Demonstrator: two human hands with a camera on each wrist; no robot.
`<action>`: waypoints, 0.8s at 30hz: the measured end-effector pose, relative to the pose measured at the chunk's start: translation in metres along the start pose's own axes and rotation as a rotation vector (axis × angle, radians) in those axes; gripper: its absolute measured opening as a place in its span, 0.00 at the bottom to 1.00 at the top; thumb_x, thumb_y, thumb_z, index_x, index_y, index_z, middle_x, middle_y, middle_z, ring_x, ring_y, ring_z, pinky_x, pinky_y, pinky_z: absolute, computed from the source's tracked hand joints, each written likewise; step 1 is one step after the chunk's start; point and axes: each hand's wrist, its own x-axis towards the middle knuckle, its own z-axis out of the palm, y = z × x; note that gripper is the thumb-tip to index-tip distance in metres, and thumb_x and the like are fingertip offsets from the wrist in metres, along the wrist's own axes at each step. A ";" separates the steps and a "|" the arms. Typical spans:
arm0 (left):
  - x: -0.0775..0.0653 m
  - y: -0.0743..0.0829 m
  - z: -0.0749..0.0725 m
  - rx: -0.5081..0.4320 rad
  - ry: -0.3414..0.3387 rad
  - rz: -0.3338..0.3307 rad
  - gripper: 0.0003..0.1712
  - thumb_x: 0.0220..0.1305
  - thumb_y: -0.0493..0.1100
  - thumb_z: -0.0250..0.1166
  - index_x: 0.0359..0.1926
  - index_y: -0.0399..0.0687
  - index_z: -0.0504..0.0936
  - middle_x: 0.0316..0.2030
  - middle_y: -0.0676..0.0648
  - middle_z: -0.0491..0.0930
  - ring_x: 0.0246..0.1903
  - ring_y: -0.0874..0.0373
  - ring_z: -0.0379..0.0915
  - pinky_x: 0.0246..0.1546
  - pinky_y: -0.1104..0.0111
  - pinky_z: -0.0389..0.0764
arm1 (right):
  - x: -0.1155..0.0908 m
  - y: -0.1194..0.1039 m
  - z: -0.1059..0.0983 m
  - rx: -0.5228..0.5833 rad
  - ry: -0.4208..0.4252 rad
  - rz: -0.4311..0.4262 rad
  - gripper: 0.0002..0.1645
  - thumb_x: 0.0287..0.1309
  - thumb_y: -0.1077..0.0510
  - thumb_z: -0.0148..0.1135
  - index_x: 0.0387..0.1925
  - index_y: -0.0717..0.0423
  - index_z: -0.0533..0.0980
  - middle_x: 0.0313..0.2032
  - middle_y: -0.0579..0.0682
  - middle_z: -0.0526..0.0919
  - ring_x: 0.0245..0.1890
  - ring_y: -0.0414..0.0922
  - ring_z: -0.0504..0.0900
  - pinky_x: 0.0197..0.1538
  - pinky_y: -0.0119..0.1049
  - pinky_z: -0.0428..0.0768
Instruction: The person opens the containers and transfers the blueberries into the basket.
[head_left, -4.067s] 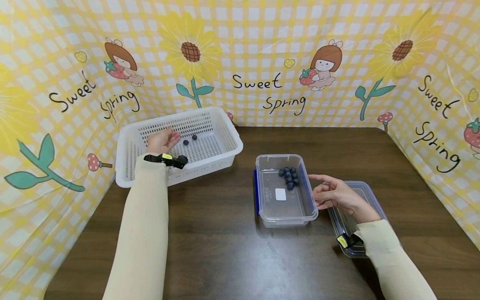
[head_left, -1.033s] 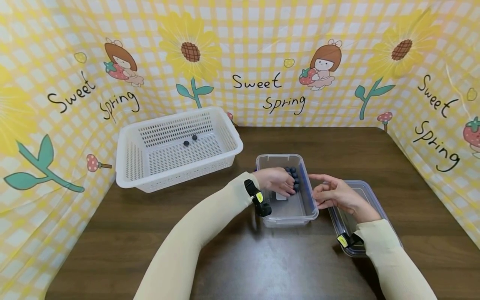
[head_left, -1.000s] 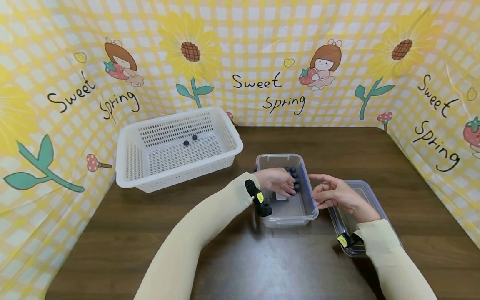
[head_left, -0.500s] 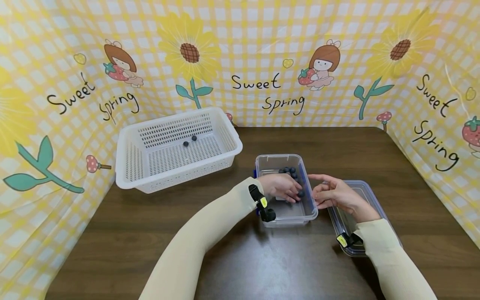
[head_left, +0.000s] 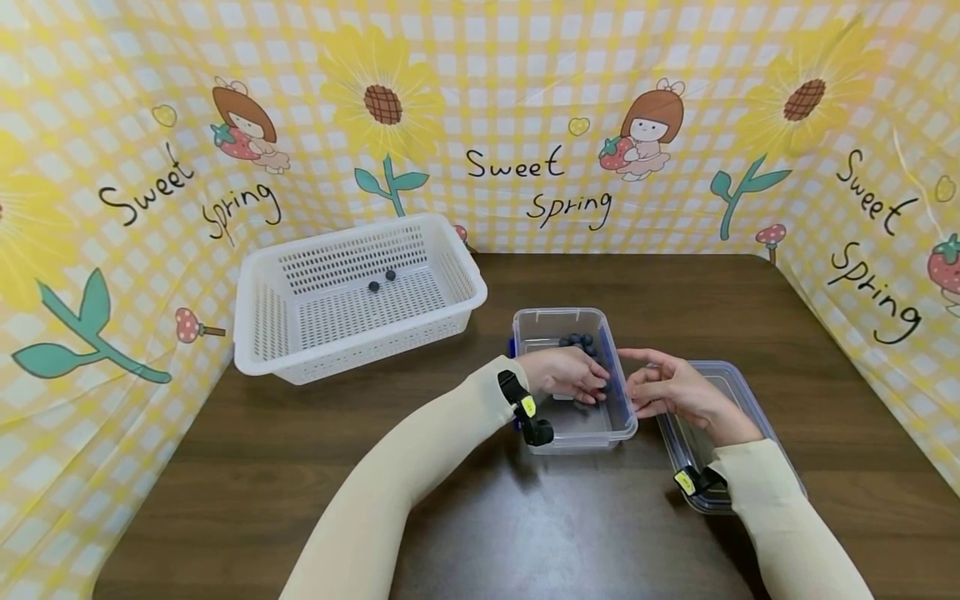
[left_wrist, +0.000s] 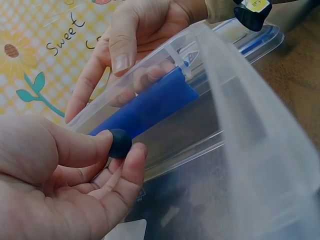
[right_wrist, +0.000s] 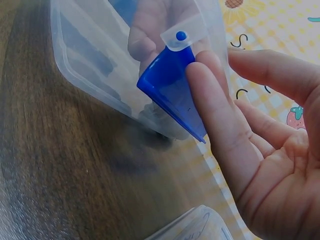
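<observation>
My left hand [head_left: 566, 373] reaches into a clear plastic box [head_left: 577, 439], over its right half. Thumb and fingertips pinch a single dark blueberry [left_wrist: 120, 143], close to the box's right wall. Other blueberries [head_left: 587, 340] lie at the far end, partly covered by this hand. My right hand [head_left: 682, 396] is outside that same wall, its loosely extended fingers right at the blue latch [right_wrist: 172, 75] and holding nothing.
A white perforated basket [head_left: 375, 342] stands at the back left, with two blueberries [head_left: 373, 287] on its floor. A clear plastic lid [head_left: 738, 398] lies on the brown table [head_left: 450, 517] under the right wrist. Checked cloth [head_left: 495, 83] hangs behind.
My left hand has gone from the basket to the box, then shifted slightly toward its right wall and nearer me. A blueberry now sits pinched in its fingertips. The right hand stays put.
</observation>
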 end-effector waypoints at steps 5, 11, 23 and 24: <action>-0.005 0.003 -0.005 0.020 -0.015 0.032 0.20 0.73 0.26 0.49 0.63 0.23 0.68 0.33 0.43 0.75 0.33 0.56 0.74 0.32 0.72 0.78 | -0.001 0.001 -0.001 0.002 -0.002 -0.006 0.33 0.63 0.75 0.58 0.68 0.56 0.65 0.35 0.52 0.83 0.30 0.45 0.86 0.37 0.40 0.88; -0.014 0.007 -0.017 0.026 0.027 0.093 0.20 0.73 0.27 0.51 0.63 0.23 0.70 0.36 0.44 0.76 0.36 0.56 0.75 0.38 0.70 0.80 | -0.001 0.001 0.000 -0.002 -0.009 -0.011 0.33 0.63 0.75 0.58 0.67 0.56 0.66 0.35 0.52 0.83 0.30 0.45 0.86 0.37 0.40 0.88; -0.034 0.024 -0.055 -0.139 0.149 0.206 0.22 0.73 0.26 0.50 0.66 0.24 0.67 0.63 0.28 0.68 0.42 0.53 0.75 0.58 0.63 0.77 | 0.000 0.001 0.001 0.018 -0.015 -0.021 0.33 0.61 0.75 0.58 0.66 0.54 0.68 0.35 0.52 0.84 0.30 0.44 0.85 0.36 0.38 0.88; -0.037 0.026 -0.059 -0.159 0.165 0.215 0.22 0.74 0.26 0.50 0.66 0.24 0.67 0.62 0.28 0.69 0.44 0.51 0.75 0.60 0.62 0.76 | 0.000 0.001 0.000 0.019 -0.017 -0.021 0.33 0.61 0.75 0.58 0.66 0.53 0.68 0.35 0.52 0.84 0.30 0.44 0.85 0.36 0.38 0.88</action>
